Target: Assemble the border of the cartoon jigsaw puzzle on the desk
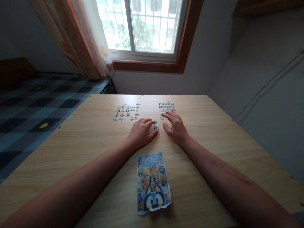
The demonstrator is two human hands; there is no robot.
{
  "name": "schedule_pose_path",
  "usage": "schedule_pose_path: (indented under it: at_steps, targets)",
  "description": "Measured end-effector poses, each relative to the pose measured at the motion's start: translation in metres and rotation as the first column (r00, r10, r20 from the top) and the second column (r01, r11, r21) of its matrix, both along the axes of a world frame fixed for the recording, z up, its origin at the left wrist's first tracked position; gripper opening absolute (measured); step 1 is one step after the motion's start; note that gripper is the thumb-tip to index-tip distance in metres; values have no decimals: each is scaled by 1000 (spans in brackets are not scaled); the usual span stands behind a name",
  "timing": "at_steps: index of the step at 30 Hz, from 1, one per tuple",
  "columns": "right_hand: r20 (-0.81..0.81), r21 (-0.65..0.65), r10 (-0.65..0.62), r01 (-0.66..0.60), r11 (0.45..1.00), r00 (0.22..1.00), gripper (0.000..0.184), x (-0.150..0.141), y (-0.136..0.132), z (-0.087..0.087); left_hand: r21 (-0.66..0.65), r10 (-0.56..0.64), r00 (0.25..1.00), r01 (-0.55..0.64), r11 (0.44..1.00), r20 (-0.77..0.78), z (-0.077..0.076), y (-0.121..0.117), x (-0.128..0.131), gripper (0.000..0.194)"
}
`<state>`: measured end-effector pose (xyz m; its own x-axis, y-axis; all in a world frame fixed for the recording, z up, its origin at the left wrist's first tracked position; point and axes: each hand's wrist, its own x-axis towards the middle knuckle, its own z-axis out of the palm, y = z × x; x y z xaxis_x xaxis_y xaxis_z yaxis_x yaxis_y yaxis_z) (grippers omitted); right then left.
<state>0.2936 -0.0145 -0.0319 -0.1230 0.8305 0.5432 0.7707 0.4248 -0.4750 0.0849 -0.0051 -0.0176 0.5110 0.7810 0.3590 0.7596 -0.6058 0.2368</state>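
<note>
A narrow strip of joined jigsaw puzzle pieces (pixel 156 126) lies on the wooden table. My left hand (pixel 142 132) holds it from the left, forefinger near its top end and thumb at its bottom end. To the right of the strip is my right hand (pixel 176 128), thumb and fingers apart, nothing visible in its grasp. Its fingertips reach over the lower edge of the right group of loose puzzle pieces (pixel 167 106), partly hiding them; whether they touch a piece I cannot tell. Between my forearms rests a Bluey picture sheet (pixel 153 183) with a ragged, raised bottom edge.
Another group of loose puzzle pieces (pixel 127 110) is spread at the table's far left. The wooden table (pixel 209 152) ends near a wall under a barred window (pixel 152 28). A bed with a checked cover (pixel 47 104) stands left, beside a curtain (pixel 78 38).
</note>
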Motion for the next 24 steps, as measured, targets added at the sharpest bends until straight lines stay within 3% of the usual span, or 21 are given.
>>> schedule_pose_path:
  at_steps: [7,16,24]
  targets:
    - [12,-6,-48,49,999,999,42,0,1,0,-45,-12,995,8,999,-95,-1,1,5,46]
    - [21,1,-56,56,998,998,41,-1,3,0,-47,-11,994,6,999,-104,-1,4,8,43]
    - [-12,15,-33,34,999,999,31,1,3,0,-31,0,989,-5,1000,-149,-1,1,7,46]
